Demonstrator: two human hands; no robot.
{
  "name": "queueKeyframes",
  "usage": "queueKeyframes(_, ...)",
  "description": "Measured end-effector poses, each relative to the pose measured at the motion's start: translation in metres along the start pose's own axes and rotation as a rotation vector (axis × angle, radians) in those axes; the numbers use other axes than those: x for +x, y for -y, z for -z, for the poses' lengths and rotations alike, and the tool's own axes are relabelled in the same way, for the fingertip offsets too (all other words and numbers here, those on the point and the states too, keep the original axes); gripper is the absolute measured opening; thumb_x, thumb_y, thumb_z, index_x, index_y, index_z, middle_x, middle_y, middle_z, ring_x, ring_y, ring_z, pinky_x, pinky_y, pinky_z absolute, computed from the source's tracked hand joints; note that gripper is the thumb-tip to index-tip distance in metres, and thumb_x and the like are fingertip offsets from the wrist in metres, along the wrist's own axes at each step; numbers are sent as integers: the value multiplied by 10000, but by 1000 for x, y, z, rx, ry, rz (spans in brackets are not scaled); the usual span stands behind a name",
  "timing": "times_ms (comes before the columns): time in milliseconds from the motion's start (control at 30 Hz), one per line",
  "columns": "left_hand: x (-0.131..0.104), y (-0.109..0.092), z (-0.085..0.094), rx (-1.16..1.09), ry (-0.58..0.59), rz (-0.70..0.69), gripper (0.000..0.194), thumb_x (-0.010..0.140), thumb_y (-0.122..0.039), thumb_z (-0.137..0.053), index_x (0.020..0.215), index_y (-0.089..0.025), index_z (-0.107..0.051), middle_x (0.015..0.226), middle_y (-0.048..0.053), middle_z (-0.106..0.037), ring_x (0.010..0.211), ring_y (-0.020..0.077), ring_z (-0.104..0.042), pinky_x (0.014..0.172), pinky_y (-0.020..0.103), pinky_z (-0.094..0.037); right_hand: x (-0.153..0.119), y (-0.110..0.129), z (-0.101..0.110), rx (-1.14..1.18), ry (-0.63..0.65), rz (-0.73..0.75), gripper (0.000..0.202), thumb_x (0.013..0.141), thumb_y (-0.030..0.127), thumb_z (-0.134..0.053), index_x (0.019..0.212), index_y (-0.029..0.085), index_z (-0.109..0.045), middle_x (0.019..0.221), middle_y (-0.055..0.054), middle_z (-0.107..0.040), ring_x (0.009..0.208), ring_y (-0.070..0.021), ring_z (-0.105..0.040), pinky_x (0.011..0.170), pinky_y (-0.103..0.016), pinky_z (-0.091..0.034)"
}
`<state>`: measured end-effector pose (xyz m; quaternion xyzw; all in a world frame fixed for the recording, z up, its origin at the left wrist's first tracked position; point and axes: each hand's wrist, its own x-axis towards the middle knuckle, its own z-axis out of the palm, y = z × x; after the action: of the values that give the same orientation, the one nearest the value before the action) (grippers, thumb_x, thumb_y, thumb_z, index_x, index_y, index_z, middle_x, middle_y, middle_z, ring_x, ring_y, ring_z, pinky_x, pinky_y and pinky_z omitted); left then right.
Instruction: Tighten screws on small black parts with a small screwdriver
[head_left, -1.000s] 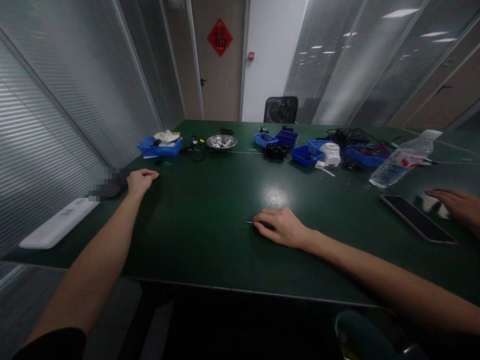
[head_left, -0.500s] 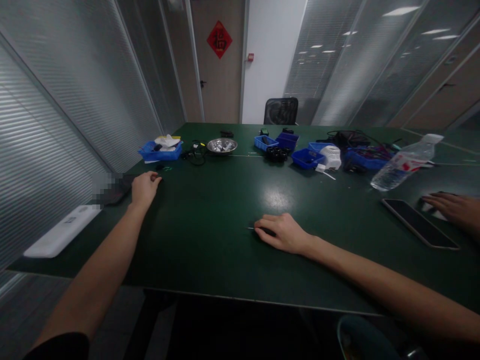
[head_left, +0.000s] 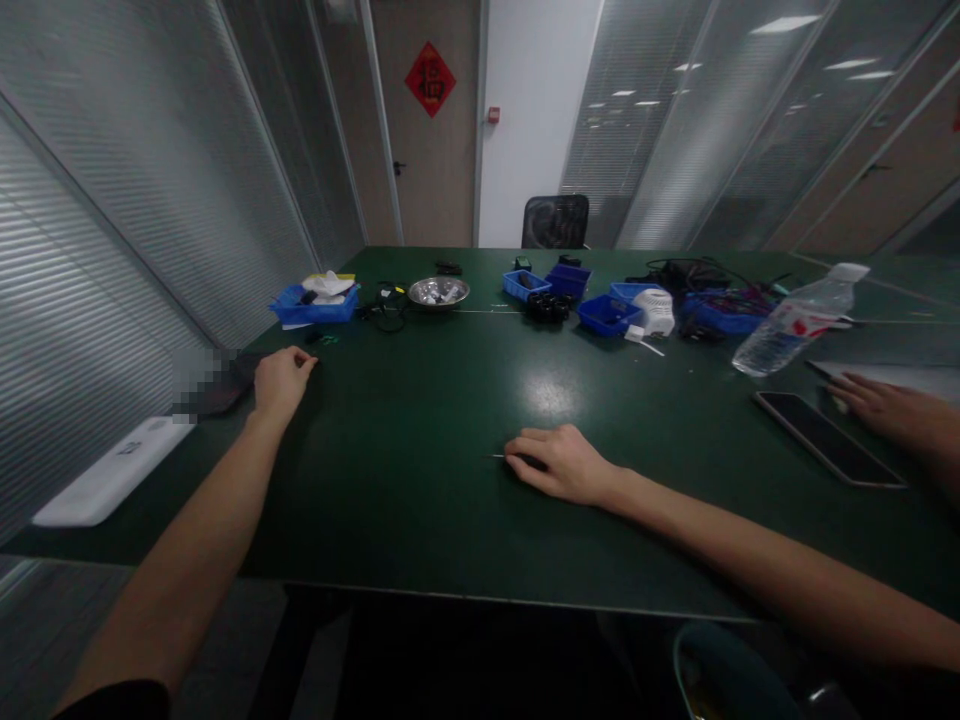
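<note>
Right hand (head_left: 561,463) grips thin rod (head_left: 494,456) — left hand (head_left: 282,384) (grip unclear) — metal bowl (head_left: 437,306) holds pale pieces (head_left: 448,295).

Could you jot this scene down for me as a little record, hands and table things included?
left hand: fingertips together over the table; whether they hold anything is unclear
right hand: holds a thin, pale rod low over the table
other person: a hand beside a phone
farther back: metal bowl, blue tray, clear bottle
far left: long white object
</note>
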<state>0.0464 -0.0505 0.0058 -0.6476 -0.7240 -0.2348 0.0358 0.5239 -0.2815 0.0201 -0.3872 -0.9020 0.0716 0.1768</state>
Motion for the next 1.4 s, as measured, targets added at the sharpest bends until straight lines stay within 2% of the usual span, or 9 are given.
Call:
queueKeyframes(433,0,-9,4,-58,20,-95,232,948,-343,-639,1044,-182,-777,1031,100,-764,947,287,-695,868,358,-506,1,0,0,-6,6,-1,303,1095,360,-482,1145,177,-718,950,-51,-720,742,-139,-650,667,-248,-456)
queueKeyframes(500,-6,-29,4,-146,20,-229,214,951,-333,-650,1027,-180,-779,1015,91,-763,940,272,-695,871,355,-508,1,0,0,2,8,-4,304,1097,360,-480,1140,176,-717,947,-51,-721,733,-135,-647,663,-243,-458)
queueKeyframes(600,-31,-80,5,-331,69,-474,209,976,-344,-653,1044,-188,-773,1044,83,-758,964,250,-690,881,361,-517,1,0,0,5,-1,0,312,1098,369,-478,1141,171,-716,943,-51,-721,726,-133,-645,664,-242,-462)
queueKeyframes(733,-90,-152,6,-554,281,-832,214,1017,-364,-644,1091,-195,-753,1110,71,-739,1015,220,-677,899,368,-536,1,0,-1,-15,-6,4,317,1098,370,-474,1153,171,-715,945,-54,-718,719,-133,-643,655,-244,-456)
queueKeyframes(833,-130,-180,6,-612,406,-1028,160,1019,-334,-661,1051,-204,-748,1071,56,-738,1014,207,-667,935,375,-525,0,0,-1,-34,-12,5,314,1095,371,-476,1143,175,-716,935,-52,-718,727,-140,-648,653,-252,-446)
queueKeyframes(933,-151,-187,10,-656,472,-1101,142,1026,-317,-654,1025,-200,-734,1049,55,-732,1005,204,-659,925,368,-520,-1,0,0,-31,-26,5,317,1094,376,-475,1140,177,-717,928,-51,-720,730,-142,-650,649,-256,-436)
queueKeyframes(1100,-159,-188,17,-719,583,-1182,126,1017,-313,-668,1003,-193,-706,1034,55,-714,1002,199,-651,915,352,-510,-1,-2,-1,-13,-48,4,305,1089,366,-485,1126,177,-722,931,-53,-730,727,-140,-653,646,-258,-422)
queueKeyframes(1267,-164,-190,16,-703,644,-1091,197,985,-355,-709,1093,-195,-667,1040,52,-682,932,184,-643,826,324,-518,-2,-3,-2,-31,-51,2,301,1082,369,-499,1130,182,-730,944,-58,-742,711,-139,-648,632,-260,-402)
queueKeyframes(1400,-165,-189,15,-686,674,-1083,337,958,-359,-734,1244,-215,-628,1111,64,-675,991,202,-653,874,344,-531,-2,-3,-2,-36,-43,5,302,1080,369,-500,1137,184,-731,953,-59,-742,713,-140,-649,630,-264,-402)
